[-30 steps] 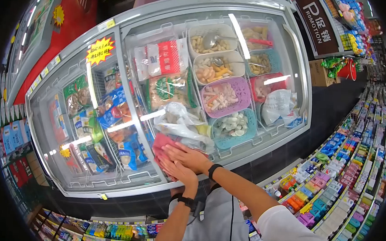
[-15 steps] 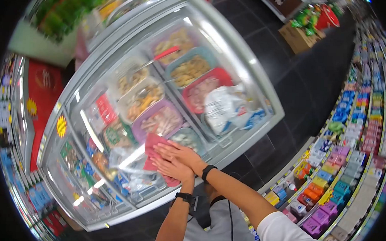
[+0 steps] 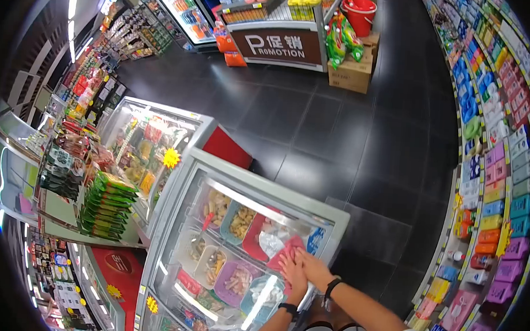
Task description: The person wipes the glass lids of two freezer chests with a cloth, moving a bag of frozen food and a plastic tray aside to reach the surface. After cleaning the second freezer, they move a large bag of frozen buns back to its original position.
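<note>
Both hands lie flat and open on a red cloth (image 3: 286, 255), left hand (image 3: 296, 276) beside right hand (image 3: 315, 269), pressing it onto the glass lid (image 3: 216, 190) of the chest freezer (image 3: 334, 220), near its corner at 3 o'clock. Baskets of food (image 3: 233, 282) show beneath. Judgement: wiping goes best with even palm pressure, overlapping strokes, and the cloth kept spread, not bunched.

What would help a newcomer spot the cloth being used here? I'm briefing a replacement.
Find the chest freezer with sliding glass lids nearest the camera. At its near right end, both hands, left hand and right hand, press flat on a pinkish-red cloth. It lies on top of the glass, while everything else colourful sits underneath.
</note>
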